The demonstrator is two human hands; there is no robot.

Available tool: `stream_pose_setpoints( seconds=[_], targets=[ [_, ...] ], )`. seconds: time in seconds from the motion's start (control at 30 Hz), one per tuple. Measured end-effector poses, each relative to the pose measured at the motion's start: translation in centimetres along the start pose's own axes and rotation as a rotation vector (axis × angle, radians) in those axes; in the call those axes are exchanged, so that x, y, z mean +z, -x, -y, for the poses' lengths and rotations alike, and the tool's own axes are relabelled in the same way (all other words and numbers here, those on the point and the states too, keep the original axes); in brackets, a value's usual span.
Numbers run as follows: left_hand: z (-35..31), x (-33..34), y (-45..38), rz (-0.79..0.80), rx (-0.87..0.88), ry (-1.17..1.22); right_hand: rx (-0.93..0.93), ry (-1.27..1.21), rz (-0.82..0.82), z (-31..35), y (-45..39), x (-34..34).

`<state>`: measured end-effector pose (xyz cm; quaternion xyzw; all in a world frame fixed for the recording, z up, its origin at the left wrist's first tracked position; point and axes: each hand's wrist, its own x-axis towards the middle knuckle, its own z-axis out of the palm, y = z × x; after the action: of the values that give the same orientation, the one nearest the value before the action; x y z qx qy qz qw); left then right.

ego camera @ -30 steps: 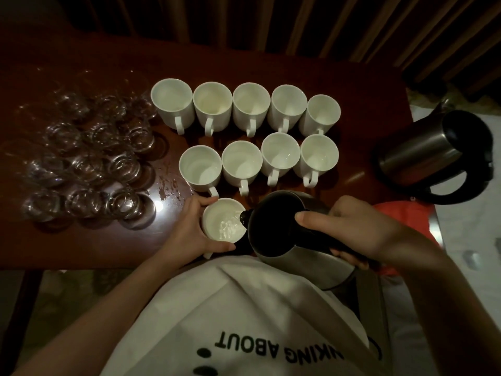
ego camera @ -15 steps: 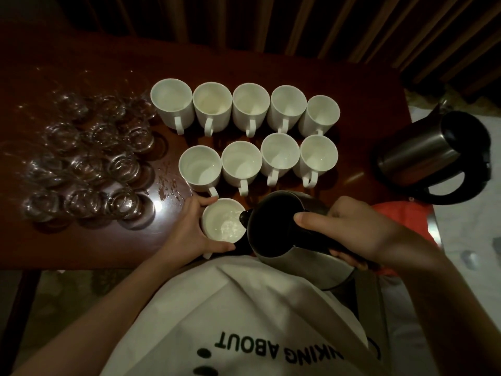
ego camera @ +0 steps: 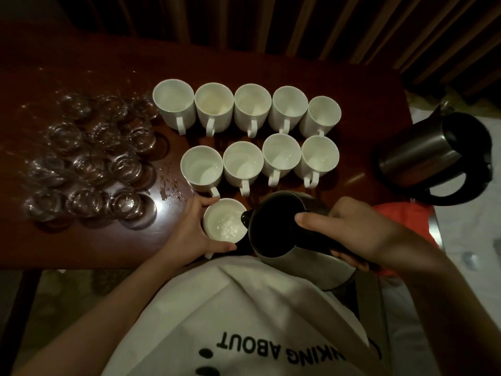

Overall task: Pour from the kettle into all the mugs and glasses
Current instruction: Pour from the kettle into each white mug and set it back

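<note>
At the left of the frame the glasses (ego camera: 86,161) stand clustered on the dark bench (ego camera: 271,63), with a few spilled drops glinting on the wood just right of them. Right of those, two rows of white mugs (ego camera: 252,137) sit handles toward the person, five behind and four in front. At lower centre the left hand (ego camera: 189,232) grips the near mug (ego camera: 225,221), fingers curled round its far side and thumb round its near side, steadying it at the bench edge. The kettle (ego camera: 284,234) is tipped leftward, its spout just over the mug's right rim, and the right hand (ego camera: 349,232) grips its handle with the thumb laid forward along the top. Compared with a second ago almost nothing has shifted: same hands, same tilt, same mug. Only the churned, bubbly patch of water in the mug looks a little different, which suggests the pour is still running and this mug is not yet full. So the mug lies directly left of the grip on the kettle and inside the left grip. A second kettle (ego camera: 433,156) lies tilted at the right edge of the frame, untouched. Whether the other mugs already hold water cannot be told in this light.
</note>
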<state>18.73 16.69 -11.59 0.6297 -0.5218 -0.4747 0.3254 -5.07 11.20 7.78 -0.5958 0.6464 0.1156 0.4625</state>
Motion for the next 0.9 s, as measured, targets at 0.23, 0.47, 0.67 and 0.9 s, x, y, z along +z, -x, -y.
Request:
stream_pose_setpoints(
  seconds=[0.23,0.47,0.67,0.9],
  targets=[
    [-0.01,-0.1,0.0,-0.006,0.004,-0.018,-0.005,-0.004,-0.006,0.04,0.09,0.07],
    [-0.07,-0.13,0.02,-0.004,0.004,-0.023,-0.013,0.002,-0.005,-0.01,0.17,0.09],
    [-0.02,-0.07,0.01,0.001,0.007,-0.02,-0.02,-0.013,-0.02,-0.21,0.15,0.17],
    [0.27,-0.05,-0.02,-0.013,0.005,-0.051,-0.035,-0.041,-0.045,-0.91,0.25,0.45]
  ],
)
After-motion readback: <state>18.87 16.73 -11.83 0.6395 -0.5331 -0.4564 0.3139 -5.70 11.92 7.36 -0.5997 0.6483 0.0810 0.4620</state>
